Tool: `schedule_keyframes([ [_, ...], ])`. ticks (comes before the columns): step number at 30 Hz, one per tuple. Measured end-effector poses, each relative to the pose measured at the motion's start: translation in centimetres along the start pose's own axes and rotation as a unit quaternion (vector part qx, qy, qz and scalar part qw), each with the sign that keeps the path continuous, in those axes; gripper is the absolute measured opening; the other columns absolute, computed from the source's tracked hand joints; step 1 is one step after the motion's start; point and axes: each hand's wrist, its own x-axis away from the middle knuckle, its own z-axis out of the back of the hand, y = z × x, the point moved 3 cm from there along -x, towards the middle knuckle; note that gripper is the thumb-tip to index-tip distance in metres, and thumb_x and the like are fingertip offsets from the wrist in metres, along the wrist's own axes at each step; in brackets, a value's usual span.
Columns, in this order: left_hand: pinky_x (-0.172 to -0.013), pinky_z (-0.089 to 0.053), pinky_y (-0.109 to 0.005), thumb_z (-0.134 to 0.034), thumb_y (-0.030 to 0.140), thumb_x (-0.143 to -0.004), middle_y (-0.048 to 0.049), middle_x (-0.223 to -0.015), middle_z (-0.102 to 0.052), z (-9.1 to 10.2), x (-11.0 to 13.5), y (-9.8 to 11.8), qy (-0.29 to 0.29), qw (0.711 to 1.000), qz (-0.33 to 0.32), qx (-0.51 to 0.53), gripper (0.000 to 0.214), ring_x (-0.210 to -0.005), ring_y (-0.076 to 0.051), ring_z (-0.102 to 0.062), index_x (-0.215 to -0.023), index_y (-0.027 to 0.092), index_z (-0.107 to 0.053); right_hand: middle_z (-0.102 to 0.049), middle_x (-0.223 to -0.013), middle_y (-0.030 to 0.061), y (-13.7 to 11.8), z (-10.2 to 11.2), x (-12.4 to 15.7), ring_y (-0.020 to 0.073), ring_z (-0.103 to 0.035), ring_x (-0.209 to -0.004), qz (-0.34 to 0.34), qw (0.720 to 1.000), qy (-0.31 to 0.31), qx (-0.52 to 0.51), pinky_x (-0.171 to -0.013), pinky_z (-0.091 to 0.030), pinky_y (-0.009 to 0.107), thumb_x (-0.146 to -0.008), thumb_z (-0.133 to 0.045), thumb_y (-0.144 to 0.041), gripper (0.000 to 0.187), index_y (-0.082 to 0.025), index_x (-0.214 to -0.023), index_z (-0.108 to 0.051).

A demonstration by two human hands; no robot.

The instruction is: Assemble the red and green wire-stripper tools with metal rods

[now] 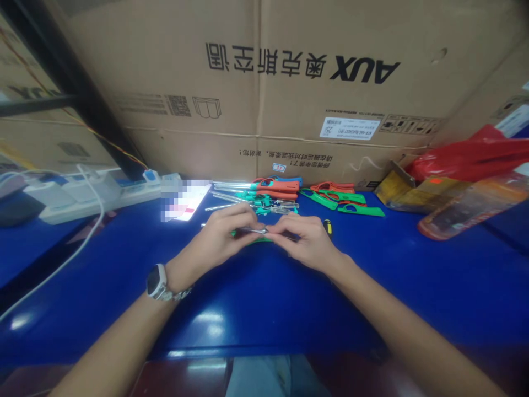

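Observation:
My left hand (231, 229), with a watch on its wrist, is closed around a lighter part with a thin metal tube (253, 229). The tube's tip sticks out to the left of the hand. My right hand (308, 237) pinches the same part from the other side, and the fingertips of both hands nearly meet. A bit of green shows under the fingers; most of the part is hidden. Just behind lie long-nosed lighters (281, 187) with orange handles, and inner lighter parts (268, 207) in turquoise with metal tubes. Green and orange handle shells (345, 197) lie to the right.
A yellow-and-black tool handle (328, 226) lies beside my right hand. On the blue table (231, 309) are a lit phone (192, 201), a power strip (103, 201) with a white cable, and a tilted bottle (467, 209). A large carton (264, 94) stands behind.

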Motion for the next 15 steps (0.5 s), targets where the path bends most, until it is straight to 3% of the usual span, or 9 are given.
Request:
schedule_keyframes([
  [4, -0.063, -0.047, -0.024, -0.068, 0.024, -0.09, -0.0023, -0.082, -0.061, 0.0, -0.08, -0.04, -0.004, 1.0, 0.029, 0.003, 0.01, -0.073, -0.013, -0.058, -0.086, 0.015, -0.066, -0.076, -0.081, 0.004, -0.17, 0.12, -0.06, 0.0147, -0.068, -0.072, 0.034, 0.999, -0.011, 0.027, -0.07, -0.051, 0.029, -0.09, -0.067, -0.019, 0.004, -0.017, -0.088, -0.07],
  [9, -0.065, -0.048, -0.025, -0.07, 0.028, -0.089, -0.0024, -0.081, -0.064, 0.36, 0.02, 0.03, 0.011, 1.0, 0.009, -0.009, 0.011, -0.074, -0.014, -0.06, -0.089, 0.016, -0.069, -0.077, -0.084, 0.0039, -0.17, 0.37, -0.05, 0.0156, -0.069, -0.073, 0.022, 0.999, -0.011, 0.02, -0.071, -0.052, 0.03, -0.09, -0.067, -0.017, 0.005, -0.018, -0.091, -0.072],
  [15, -0.072, -0.05, -0.028, -0.064, 0.027, -0.093, -0.0046, -0.093, -0.065, 0.55, 0.14, -0.24, -0.036, 0.999, 0.021, -0.027, 0.01, -0.082, -0.016, -0.062, -0.096, 0.018, -0.066, -0.077, -0.082, 0.0036, -0.14, 0.52, -0.04, 0.0157, -0.069, -0.071, 0.003, 1.0, -0.013, 0.021, -0.071, -0.053, 0.031, -0.09, -0.067, -0.02, 0.007, -0.02, -0.09, -0.074],
])
